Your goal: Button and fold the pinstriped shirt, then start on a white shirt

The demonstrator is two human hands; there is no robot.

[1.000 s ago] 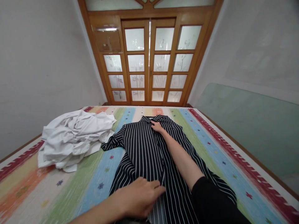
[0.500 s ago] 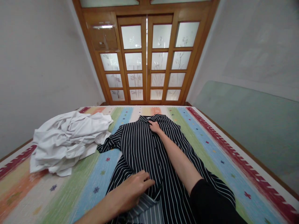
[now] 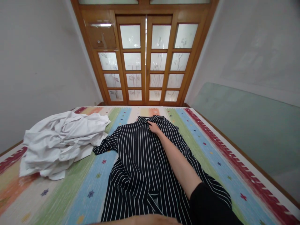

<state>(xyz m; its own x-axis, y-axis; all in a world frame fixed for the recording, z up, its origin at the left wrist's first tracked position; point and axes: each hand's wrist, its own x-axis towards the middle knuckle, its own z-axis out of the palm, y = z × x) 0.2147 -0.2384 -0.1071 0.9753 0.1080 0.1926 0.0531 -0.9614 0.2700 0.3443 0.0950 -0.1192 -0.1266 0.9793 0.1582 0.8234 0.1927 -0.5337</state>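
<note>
A black shirt with white stripes (image 3: 138,147) lies front up, its collar toward the doors and its lower left part rumpled. My right hand (image 3: 153,127) is at the button placket just below the collar, its fingers closed on the shirt. Only the back of my left hand (image 3: 152,219) shows at the bottom edge, over the lower part of the shirt; its fingers are hidden. A crumpled white cloth (image 3: 63,140) lies left of the shirt, close to its short sleeve.
A colourful striped cover (image 3: 77,187) lies under the clothes. Wooden doors with glass panes (image 3: 145,59) stand beyond the far edge. Walls rise at both sides, with a pale green panel (image 3: 243,125) on the right.
My left hand has moved down toward the bottom edge of the view. The shirt's lower front, turned back before, now lies in folds. My right hand stays near the collar.
</note>
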